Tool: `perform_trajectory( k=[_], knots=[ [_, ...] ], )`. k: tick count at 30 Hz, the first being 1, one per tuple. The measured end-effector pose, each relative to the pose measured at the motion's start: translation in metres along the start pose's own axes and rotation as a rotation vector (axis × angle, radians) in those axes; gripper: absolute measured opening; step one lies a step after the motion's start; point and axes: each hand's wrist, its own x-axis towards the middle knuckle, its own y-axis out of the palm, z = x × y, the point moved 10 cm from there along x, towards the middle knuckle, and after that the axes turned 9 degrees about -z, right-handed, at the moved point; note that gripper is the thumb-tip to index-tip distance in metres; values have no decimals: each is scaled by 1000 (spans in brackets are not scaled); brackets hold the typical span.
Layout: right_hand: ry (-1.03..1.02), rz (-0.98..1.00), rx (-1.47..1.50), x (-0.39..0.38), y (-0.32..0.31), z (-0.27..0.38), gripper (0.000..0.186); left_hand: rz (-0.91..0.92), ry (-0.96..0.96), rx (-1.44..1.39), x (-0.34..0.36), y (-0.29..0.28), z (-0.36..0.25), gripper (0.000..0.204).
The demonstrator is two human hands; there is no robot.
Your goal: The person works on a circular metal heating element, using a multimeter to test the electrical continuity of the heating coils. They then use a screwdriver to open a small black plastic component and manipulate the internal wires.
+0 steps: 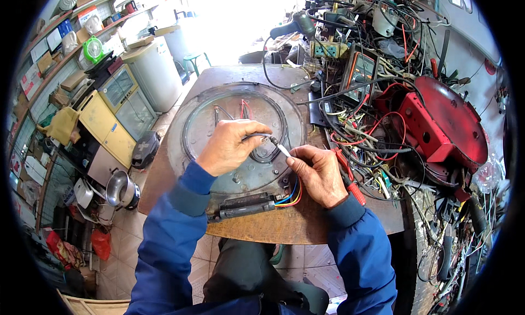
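Note:
Both hands are over a round metal plate (180, 129) with a curved heating ring (199, 104) and red wires (245, 108) on the wooden table. My left hand (235, 145), fingers closed, grips a dark cable (257, 134). Its end has a small metal fitting (273, 141) joined to a white sleeve (284, 151), which my right hand (320, 175) pinches between thumb and forefinger. Below the plate lies a black elongated module (246, 205) with coloured wires (292, 197). Red-handled pliers (353, 189) lie just right of my right hand.
Tangled cables (350, 140), a meter (358, 74), a power drill (295, 25) and a red metal housing (424, 124) crowd the right side. Shelves, a white drum appliance (153, 74) and a steel pot (120, 189) stand left of the table (262, 233).

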Motion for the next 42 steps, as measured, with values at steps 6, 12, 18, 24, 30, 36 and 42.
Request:
perform_trajectory(
  k=[6, 12, 18, 24, 30, 36, 42],
  knots=[
    [223, 106, 241, 0, 13, -25, 21, 29, 144, 66, -6, 0, 0, 16],
    [424, 146, 541, -6, 20, -29, 23, 24, 136, 168, -5, 3, 3, 12],
    [462, 191, 592, -10, 20, -21, 21, 14, 89, 186, -6, -1, 8, 15],
    [304, 129, 388, -6, 15, -19, 20, -138, 381, 158, -9, -7, -41, 30],
    [286, 188, 381, -12, 18, -2, 26, -121, 566, 213, -22, 7, -56, 31],
    [174, 198, 263, -12, 21, 11, 32, -243, 587, 386, -18, 5, -61, 14],
    [-125, 149, 83, -13, 26, 39, 40, -286, 522, 464, -11, 5, -51, 27]
  ],
)
